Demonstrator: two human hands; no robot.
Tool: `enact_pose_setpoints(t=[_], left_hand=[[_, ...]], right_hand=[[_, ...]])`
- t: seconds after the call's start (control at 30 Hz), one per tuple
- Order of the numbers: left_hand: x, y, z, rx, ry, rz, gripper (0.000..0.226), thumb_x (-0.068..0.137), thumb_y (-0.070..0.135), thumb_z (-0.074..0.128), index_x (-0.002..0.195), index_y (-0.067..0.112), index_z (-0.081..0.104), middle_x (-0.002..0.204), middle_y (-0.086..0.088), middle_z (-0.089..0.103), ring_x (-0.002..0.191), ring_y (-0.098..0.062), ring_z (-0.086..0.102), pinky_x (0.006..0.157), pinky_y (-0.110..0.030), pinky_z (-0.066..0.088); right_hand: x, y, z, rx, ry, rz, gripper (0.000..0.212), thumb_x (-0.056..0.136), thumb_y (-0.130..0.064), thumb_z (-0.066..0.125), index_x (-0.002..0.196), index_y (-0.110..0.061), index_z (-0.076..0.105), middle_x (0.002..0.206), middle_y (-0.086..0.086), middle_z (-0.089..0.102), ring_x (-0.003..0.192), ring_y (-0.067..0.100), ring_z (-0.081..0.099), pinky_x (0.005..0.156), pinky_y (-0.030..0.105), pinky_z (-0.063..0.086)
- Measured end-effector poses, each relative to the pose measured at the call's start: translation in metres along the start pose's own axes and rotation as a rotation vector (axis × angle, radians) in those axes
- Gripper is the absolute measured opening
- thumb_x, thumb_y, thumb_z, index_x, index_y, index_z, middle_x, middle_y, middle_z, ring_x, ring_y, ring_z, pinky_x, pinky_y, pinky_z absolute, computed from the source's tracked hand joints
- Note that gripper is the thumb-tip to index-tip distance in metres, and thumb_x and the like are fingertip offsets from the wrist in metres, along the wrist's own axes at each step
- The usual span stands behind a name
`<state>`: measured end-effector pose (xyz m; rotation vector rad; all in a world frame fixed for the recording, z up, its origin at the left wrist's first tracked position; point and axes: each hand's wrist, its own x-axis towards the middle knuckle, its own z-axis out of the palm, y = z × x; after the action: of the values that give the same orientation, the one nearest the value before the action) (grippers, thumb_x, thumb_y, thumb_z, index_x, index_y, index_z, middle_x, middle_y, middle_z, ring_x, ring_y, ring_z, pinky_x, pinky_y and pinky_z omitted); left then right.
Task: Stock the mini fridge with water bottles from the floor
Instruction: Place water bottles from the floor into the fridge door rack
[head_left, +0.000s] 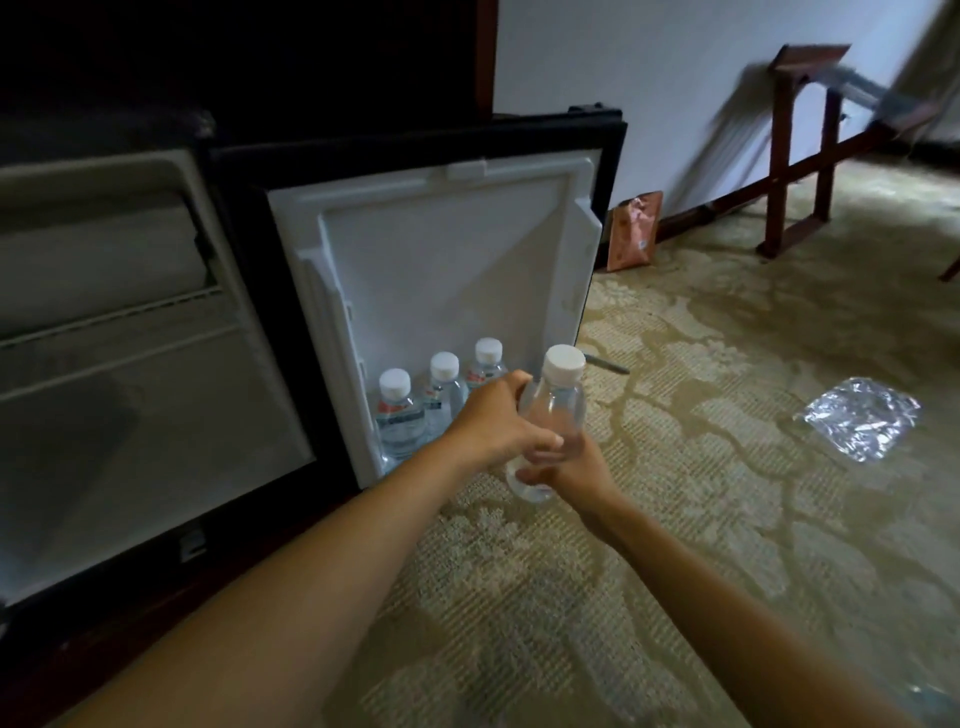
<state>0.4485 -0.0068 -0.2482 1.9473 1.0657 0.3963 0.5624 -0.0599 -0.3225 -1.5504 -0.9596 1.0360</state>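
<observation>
A clear water bottle (555, 410) with a white cap is held upright above the carpet, just in front of the open fridge door (447, 260). My left hand (493, 421) grips its upper body from the left. My right hand (566, 470) holds its lower part from below and the right. Three water bottles with white caps stand in a row on the door's bottom shelf: one at the left (397, 415), one in the middle (443, 387), one at the right (485, 366). The fridge's inside (135, 395) lies open at the left, dim, with a wire shelf.
Crumpled clear plastic wrap (862, 418) lies on the patterned carpet at the right. A copper-coloured packet (634, 231) leans against the white wall. A dark wooden folding stand (800, 156) is at the back right. A small dark object (605, 364) lies by the door's edge.
</observation>
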Motion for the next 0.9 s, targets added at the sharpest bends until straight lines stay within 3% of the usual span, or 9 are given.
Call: enact_pose_setpoints(t=[0.07,0.13,0.2,0.27,0.33,0.43,0.6,0.73,0.9], left_hand=[[0.006,-0.004,-0.014,0.316,0.091,0.076,0.053,0.081,0.017,0.065,0.13,0.013,0.045,0.131,-0.004,0.053,0.118,-0.022,0.051,0.097,-0.031,0.044],[0.011,-0.018,-0.027,0.653,0.214,0.142,0.051,0.089,0.014,0.052,0.137,0.011,0.036,0.14,-0.006,0.042,0.13,-0.023,0.038,0.107,-0.035,0.035],[0.018,-0.038,-0.036,0.795,0.224,0.105,0.056,0.092,0.014,0.047,0.143,0.01,0.025,0.151,-0.009,0.027,0.141,-0.024,0.022,0.117,-0.037,0.021],[0.022,-0.055,-0.039,0.815,0.181,0.047,0.06,0.094,0.016,0.044,0.147,0.013,0.015,0.156,-0.007,0.015,0.146,-0.023,0.009,0.12,-0.039,0.01],[0.025,-0.065,-0.038,0.786,0.148,0.048,0.062,0.094,0.016,0.044,0.147,0.015,0.012,0.156,-0.005,0.013,0.146,-0.023,0.011,0.12,-0.039,0.004],[0.028,-0.075,-0.04,0.735,0.168,0.114,0.067,0.091,0.009,0.043,0.147,0.016,0.008,0.156,-0.003,0.014,0.144,-0.02,0.017,0.12,-0.036,-0.002],[0.031,-0.089,-0.051,0.764,0.122,0.176,0.07,0.092,0.012,0.04,0.15,0.012,0.0,0.16,-0.004,0.001,0.148,-0.016,0.001,0.117,-0.025,-0.007],[0.036,-0.092,-0.053,0.729,0.123,0.217,0.067,0.09,0.005,0.037,0.149,0.009,0.006,0.159,-0.006,0.003,0.148,-0.015,0.0,0.118,-0.022,-0.005],[0.036,-0.096,-0.052,0.683,0.164,0.24,0.067,0.087,-0.002,0.035,0.149,0.008,0.011,0.159,-0.006,0.01,0.148,-0.015,0.005,0.116,-0.018,-0.003]], right_hand=[[0.022,0.0,-0.002,-0.045,0.071,0.033,0.049,0.064,0.011,0.069,0.109,-0.004,0.054,0.1,0.008,0.065,0.094,0.022,0.064,0.073,0.028,0.057],[0.042,-0.003,-0.003,-0.083,0.156,0.05,0.052,0.067,0.013,0.068,0.112,-0.007,0.05,0.1,0.003,0.062,0.09,0.017,0.061,0.06,0.017,0.05],[0.063,-0.005,-0.003,-0.102,0.254,0.039,0.057,0.067,0.012,0.068,0.115,-0.011,0.049,0.102,0.001,0.061,0.093,0.017,0.061,0.064,0.019,0.05],[0.084,-0.003,-0.003,-0.091,0.326,0.048,0.064,0.066,0.01,0.069,0.12,-0.015,0.048,0.105,0.002,0.062,0.099,0.02,0.062,0.081,0.032,0.055],[0.103,0.0,-0.001,-0.086,0.359,0.058,0.066,0.064,0.009,0.071,0.12,-0.018,0.048,0.107,0.001,0.062,0.103,0.021,0.062,0.09,0.04,0.053],[0.122,0.003,0.007,-0.062,0.359,0.078,0.068,0.064,0.008,0.072,0.123,-0.017,0.047,0.11,0.004,0.063,0.103,0.022,0.062,0.092,0.042,0.053],[0.141,0.017,0.019,-0.016,0.347,0.126,0.063,0.066,0.005,0.074,0.118,-0.018,0.047,0.11,0.007,0.064,0.101,0.025,0.064,0.087,0.043,0.055],[0.145,0.038,0.02,-0.01,0.32,0.206,0.08,0.064,0.008,0.072,0.134,-0.017,0.042,0.119,0.008,0.062,0.11,0.027,0.06,0.094,0.049,0.051],[0.146,0.052,0.02,-0.025,0.238,0.251,0.074,0.064,0.008,0.072,0.129,-0.014,0.043,0.115,0.011,0.062,0.108,0.029,0.061,0.094,0.047,0.051]])
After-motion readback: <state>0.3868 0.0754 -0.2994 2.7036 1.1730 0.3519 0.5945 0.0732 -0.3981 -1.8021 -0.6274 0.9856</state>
